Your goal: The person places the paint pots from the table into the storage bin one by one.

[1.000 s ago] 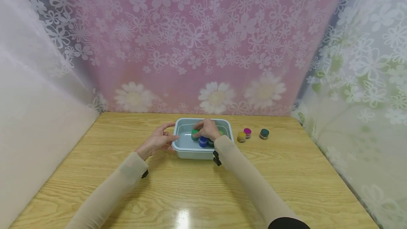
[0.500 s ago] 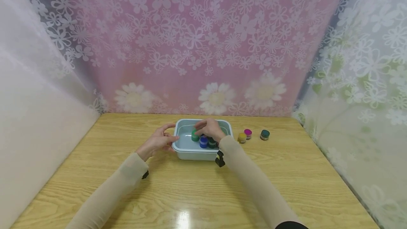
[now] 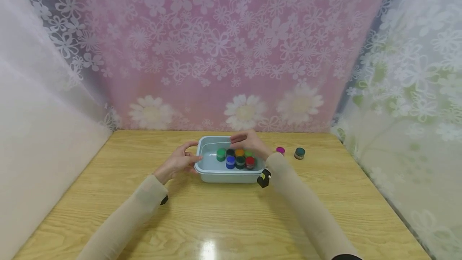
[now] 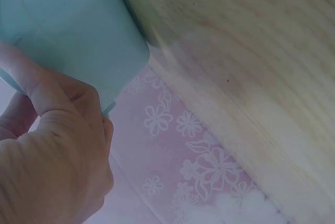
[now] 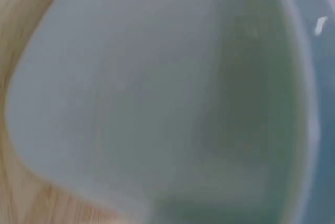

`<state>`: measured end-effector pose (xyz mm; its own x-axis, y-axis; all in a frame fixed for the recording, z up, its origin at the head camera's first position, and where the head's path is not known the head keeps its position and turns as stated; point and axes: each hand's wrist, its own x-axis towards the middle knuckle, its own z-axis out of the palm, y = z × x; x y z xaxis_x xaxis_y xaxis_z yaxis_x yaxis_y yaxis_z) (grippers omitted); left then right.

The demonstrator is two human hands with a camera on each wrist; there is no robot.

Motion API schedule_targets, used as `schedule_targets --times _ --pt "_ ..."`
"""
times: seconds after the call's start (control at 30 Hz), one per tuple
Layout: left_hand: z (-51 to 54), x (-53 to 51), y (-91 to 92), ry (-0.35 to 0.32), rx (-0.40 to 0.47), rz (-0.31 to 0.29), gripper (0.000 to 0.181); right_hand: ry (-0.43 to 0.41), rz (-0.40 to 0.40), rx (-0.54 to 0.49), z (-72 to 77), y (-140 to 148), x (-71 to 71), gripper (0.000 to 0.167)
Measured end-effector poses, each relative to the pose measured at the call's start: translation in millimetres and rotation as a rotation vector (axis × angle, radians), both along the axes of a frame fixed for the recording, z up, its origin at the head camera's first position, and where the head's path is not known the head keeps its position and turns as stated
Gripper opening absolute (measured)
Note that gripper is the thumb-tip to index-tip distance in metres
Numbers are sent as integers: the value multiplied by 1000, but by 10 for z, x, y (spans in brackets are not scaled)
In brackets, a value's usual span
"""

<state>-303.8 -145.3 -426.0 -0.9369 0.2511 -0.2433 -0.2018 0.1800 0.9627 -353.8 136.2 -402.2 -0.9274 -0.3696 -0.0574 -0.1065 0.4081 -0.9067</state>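
Wood table: pale yellow-brown, grain running mostly side to side; far edge meets the cloth; white glare near the front.
Back cloth: pink to mauve, hung behind the table, printed with white outline flowers; large daisies along its lower part.
Left cloth: whitish, mostly plain, slanting down beside the table.
Right cloth: white, with pale flowers and green leaves.
Tub: light blue, upright on the table toward the far edge; its pale outer wall fills most of the right wrist view, blurred.
Jars in tub: front, blue jar, dark green jar, red jar; behind, green jar leftmost, then a dark one, orange jar, light green jar.
Jars on table: magenta jar, partly behind the sleeve, and teal jar, right of the tub.
Left hand: grips the tub's left end, thumb at the rim.
Right hand: above the tub's right half, fingers extended left, nothing seen in them.
Sleeves: cream, both arms.
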Motion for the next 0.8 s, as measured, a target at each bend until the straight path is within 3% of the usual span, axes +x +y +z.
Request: schedule_targets --times 0.2,0.47,0.8 --pt "24 10 -3 5 -2 1 68 28 47 -44 48 252 -37 43" --pt "-46 -14 -2 11 3 12 68 51 -45 -109 42 616 22 40" --pt "-78 -48 -16 30 -5 -10 67 5 -79 -126 -41 1041 85 48"
